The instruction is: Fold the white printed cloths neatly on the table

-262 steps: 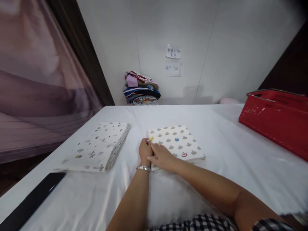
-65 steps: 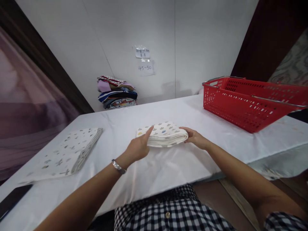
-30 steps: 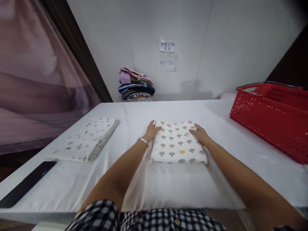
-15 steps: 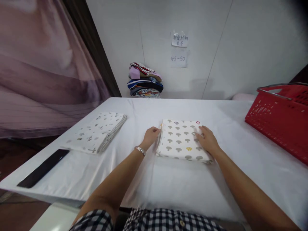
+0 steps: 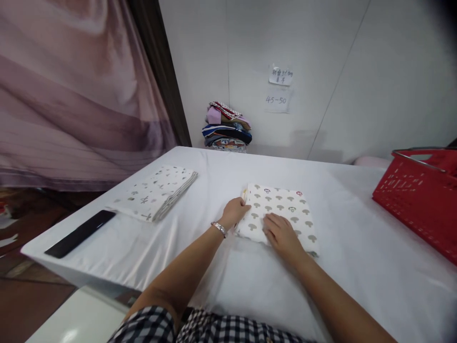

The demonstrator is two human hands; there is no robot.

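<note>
A folded white cloth with a mushroom print [image 5: 285, 209] lies flat on the white-covered table [image 5: 214, 181] in front of me. My left hand [image 5: 233, 213], with a bracelet on the wrist, touches the cloth's left edge, its fingers curled against the folds. My right hand [image 5: 282, 233] lies palm down on the near left part of the cloth, fingers spread. A second folded cloth with small grey prints [image 5: 157, 192] rests further left on the table, apart from both hands.
A red plastic basket [image 5: 417, 195] stands at the right edge of the table. A black flat object [image 5: 80, 233] lies near the left front corner. A stack of folded colourful clothes [image 5: 226, 126] sits against the back wall under two paper notes [image 5: 278, 88]. A pink curtain [image 5: 71, 85] hangs left.
My right hand has slid from the cloth's right side to its near left part. My left hand stays at the left edge. The view has swung slightly left.
</note>
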